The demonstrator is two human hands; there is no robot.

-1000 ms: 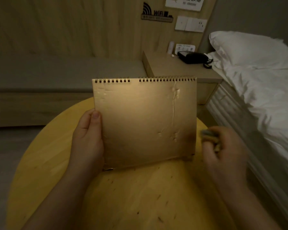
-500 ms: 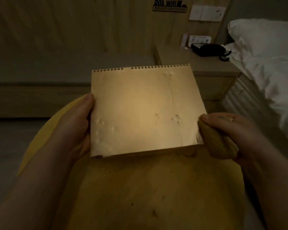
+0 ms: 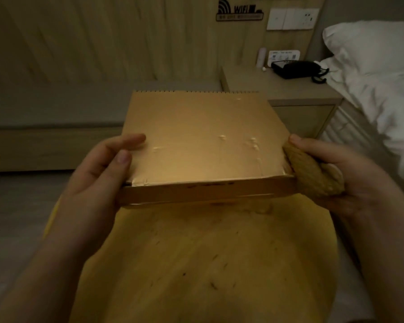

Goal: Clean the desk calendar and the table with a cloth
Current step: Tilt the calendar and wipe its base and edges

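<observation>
The desk calendar (image 3: 201, 136) is a gold-brown card stand with a spiral binding along its far edge. It is tilted back, almost flat, above the round wooden table (image 3: 208, 264). My left hand (image 3: 100, 173) grips its near left corner, thumb on top. My right hand (image 3: 350, 173) holds a bunched tan cloth (image 3: 313, 176) pressed against the calendar's near right corner. The card face shows several small dents and ridges.
A bedside cabinet (image 3: 289, 89) with a black telephone (image 3: 296, 68) stands behind the calendar. A bed with white bedding (image 3: 378, 85) runs along the right. A low bench (image 3: 44, 117) lines the wood-panelled wall at left. Dark specks mark the table top.
The calendar has tipped from upright to nearly flat, its bottom edge now facing me. My right hand with the cloth came in to the calendar's right corner. My left hand shifted lower.
</observation>
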